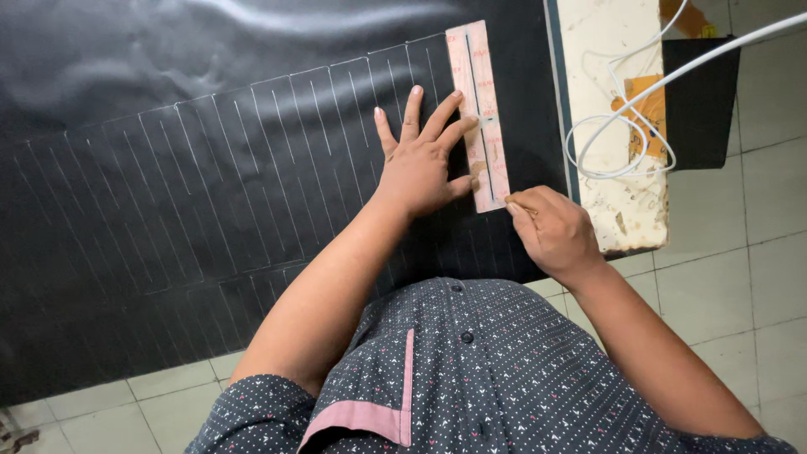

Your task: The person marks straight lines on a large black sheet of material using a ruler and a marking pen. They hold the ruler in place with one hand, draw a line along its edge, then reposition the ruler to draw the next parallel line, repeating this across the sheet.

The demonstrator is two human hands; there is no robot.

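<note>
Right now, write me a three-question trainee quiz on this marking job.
1. True or false: the left hand presses on the ruler.
2. What does the right hand pinch? A) scissors B) a thin marking tool C) tape
3. What colour are the lines on the black sheet?

Key: 1 true. 2 B, with its tip at the ruler's near end. 3 white.

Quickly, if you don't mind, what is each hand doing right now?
Left hand: open, fingers spread flat, pressing the pink ruler onto the black sheet.
Right hand: closed on a thin marking tool at the ruler's edge.
</note>
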